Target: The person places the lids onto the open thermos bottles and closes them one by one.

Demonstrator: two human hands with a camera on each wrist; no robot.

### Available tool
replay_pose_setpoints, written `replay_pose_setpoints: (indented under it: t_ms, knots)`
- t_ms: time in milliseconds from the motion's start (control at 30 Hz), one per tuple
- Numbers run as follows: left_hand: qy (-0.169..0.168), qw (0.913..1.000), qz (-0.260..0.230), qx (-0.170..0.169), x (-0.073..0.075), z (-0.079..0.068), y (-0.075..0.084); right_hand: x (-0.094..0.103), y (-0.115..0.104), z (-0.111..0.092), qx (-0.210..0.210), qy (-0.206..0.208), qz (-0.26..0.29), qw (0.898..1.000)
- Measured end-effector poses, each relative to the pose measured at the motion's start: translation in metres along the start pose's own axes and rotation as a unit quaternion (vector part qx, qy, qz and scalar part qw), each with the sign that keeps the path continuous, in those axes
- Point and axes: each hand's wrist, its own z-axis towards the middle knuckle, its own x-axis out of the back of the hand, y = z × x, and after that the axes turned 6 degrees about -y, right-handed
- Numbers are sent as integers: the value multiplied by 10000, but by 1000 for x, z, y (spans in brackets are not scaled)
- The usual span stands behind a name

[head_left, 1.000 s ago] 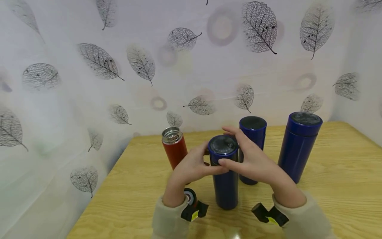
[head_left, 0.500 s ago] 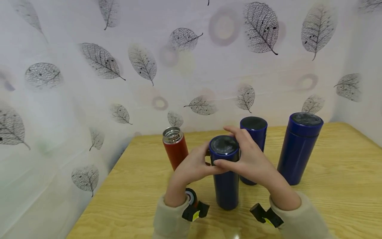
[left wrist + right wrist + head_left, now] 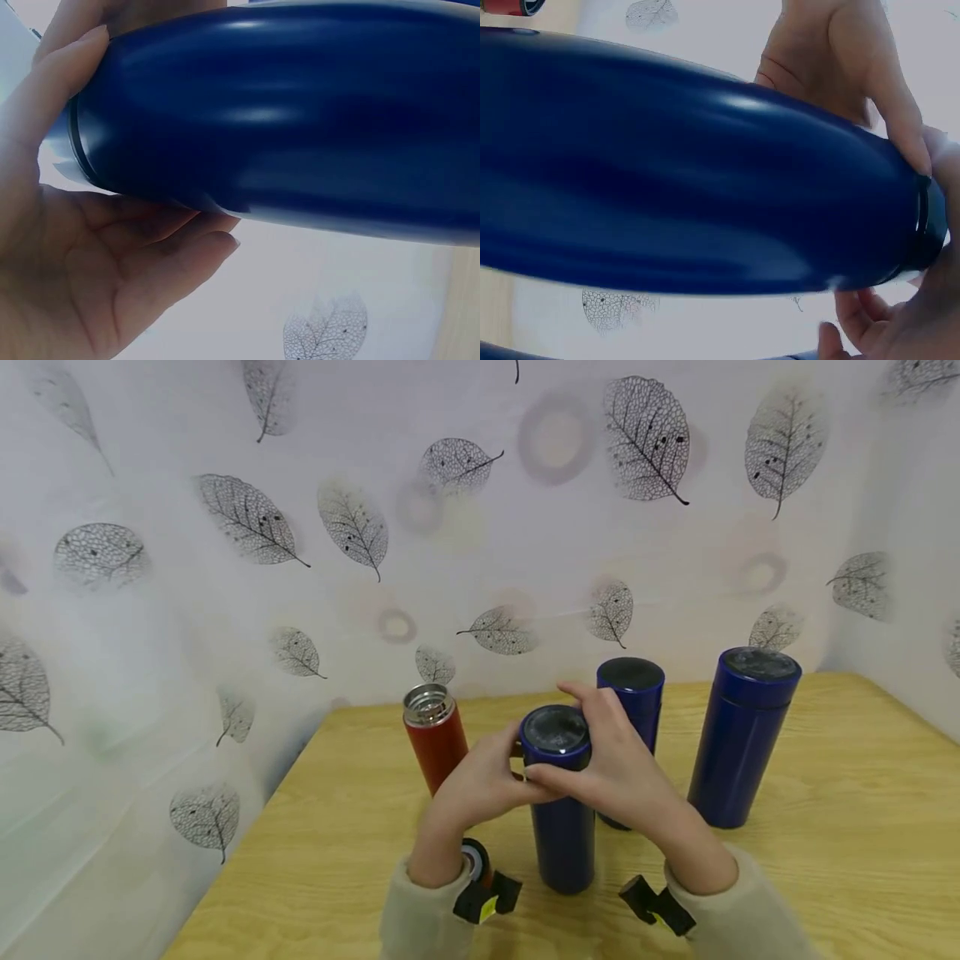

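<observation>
A dark blue vacuum flask stands upright on the table between my hands, its black-topped lid on. My left hand grips it from the left just under the lid, thumb across the front. From the right, my right hand holds the lid, its thumb along the front edge and its fingers round the back. In the left wrist view the seam between lid and body shows beside the left thumb. The right wrist view shows the flask's glossy body with both hands at its lid end.
A red flask without a lid stands behind my left hand. Two more blue flasks stand at the right: one right behind my right hand, another farther right. A small red and black round piece lies by my left wrist.
My right thumb has shifted left across the front of the lid, and the right wrist has swung slightly inward. The left hand and the flask keep their place.
</observation>
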Motion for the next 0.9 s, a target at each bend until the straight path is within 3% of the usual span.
replay_pose_setpoints:
  t_ms: [267,367,600,733,900]
  knots:
    - [-181,9985,-521,11,0,-1,2,18,5,-4,649,-1027,751,9897]
    - [-191,9984,-531,-44,-2,0,2,19,5,-5,643,-959,799,9901]
    - [-96,9996,32,-252,-2,0,1,6,1,-4,-122,-355,178,9991]
    - [-127,9997,-26,-182,-1,-1,-1,10,3,-4,185,-699,335,9968]
    - [-33,10000,-63,-37,0,-2,-1,19,6,-4,785,-1130,863,9867]
